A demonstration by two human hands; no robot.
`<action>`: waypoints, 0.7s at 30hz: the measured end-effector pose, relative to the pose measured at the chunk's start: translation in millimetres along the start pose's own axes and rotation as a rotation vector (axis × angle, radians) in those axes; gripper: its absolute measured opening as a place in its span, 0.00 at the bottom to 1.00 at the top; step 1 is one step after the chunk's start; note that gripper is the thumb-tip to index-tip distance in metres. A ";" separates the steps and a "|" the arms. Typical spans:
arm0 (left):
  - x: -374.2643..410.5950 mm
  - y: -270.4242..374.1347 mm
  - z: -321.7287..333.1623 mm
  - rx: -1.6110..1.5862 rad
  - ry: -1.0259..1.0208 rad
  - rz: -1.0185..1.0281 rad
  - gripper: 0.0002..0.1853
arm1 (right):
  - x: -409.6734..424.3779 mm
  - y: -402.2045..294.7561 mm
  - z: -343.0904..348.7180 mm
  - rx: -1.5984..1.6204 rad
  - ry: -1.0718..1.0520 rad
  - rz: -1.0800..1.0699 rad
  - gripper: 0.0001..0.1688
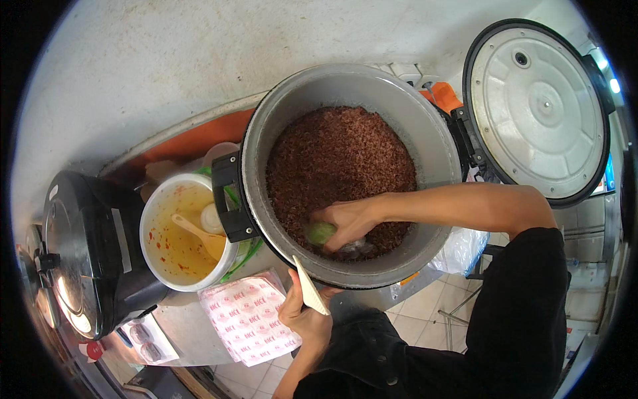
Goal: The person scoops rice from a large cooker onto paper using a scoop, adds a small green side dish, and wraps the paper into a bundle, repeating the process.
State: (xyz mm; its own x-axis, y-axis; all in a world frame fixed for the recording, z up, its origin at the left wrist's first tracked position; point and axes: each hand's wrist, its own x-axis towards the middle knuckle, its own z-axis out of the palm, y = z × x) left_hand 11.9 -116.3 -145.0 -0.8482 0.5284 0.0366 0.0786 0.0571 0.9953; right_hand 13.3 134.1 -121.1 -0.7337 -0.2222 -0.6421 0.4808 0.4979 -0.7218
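Reddish-brown cooked rice (344, 149) fills the bottom of a large grey rice cooker pot (423, 124). Inside the pot, my right hand (351, 219) reaches down to the rice and grips a rounded green item (321, 232), whose kind I cannot tell. Clear plastic (356, 248) lies beside those fingers on the rice. Outside the pot's near rim, my left hand (310, 311) holds a cream plastic rice paddle (310, 289) upright between thumb and fingers.
The cooker's open lid (538, 109) stands at the right. At the left are a white bucket (149, 249) of yellowish liquid with a ladle-like spoon (199, 232), printed wrapping paper (254, 319) and a closed black rice cooker (94, 249). A plastic bag (461, 249) hangs right of the pot.
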 end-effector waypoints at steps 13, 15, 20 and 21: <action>40.7 125.9 -41.3 -0.169 -0.265 -0.274 0.27 | -94.3 -9.0 -37.1 0.899 0.160 0.156 0.34; 54.6 132.6 -23.6 -0.222 -0.312 -0.211 0.24 | -103.9 0.1 -39.0 1.022 0.222 -0.088 0.33; 81.5 138.2 41.1 0.046 -0.277 0.140 0.19 | -120.3 9.6 -32.5 1.118 0.459 -0.507 0.41; 80.6 140.4 50.9 0.089 -0.239 0.203 0.19 | -125.2 -5.8 -28.7 1.079 0.464 -0.561 0.43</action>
State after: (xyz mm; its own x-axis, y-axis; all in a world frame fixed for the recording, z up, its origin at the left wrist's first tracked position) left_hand -18.7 -22.6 -6.9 -0.6646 0.7197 0.2006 0.2877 -0.0013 0.9577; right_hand 88.6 183.1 -29.2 -0.9515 0.2381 -0.1949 0.0383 -0.5368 -0.8428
